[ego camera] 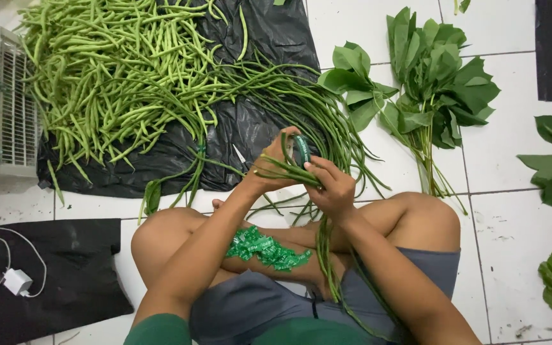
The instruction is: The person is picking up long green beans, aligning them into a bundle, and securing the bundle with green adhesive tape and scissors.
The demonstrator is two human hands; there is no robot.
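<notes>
The long beans (322,255) hang as a bunch over the lap, their long way running near to far, with the top ends up between both hands. The left hand (276,163) pinches the bean tops and a green band (302,150), and the right hand (333,188) is closed around the bunch just below (the two hands almost touch). Both arms bend in over the crossed legs, above more green bands (266,248) on the lap.
</notes>
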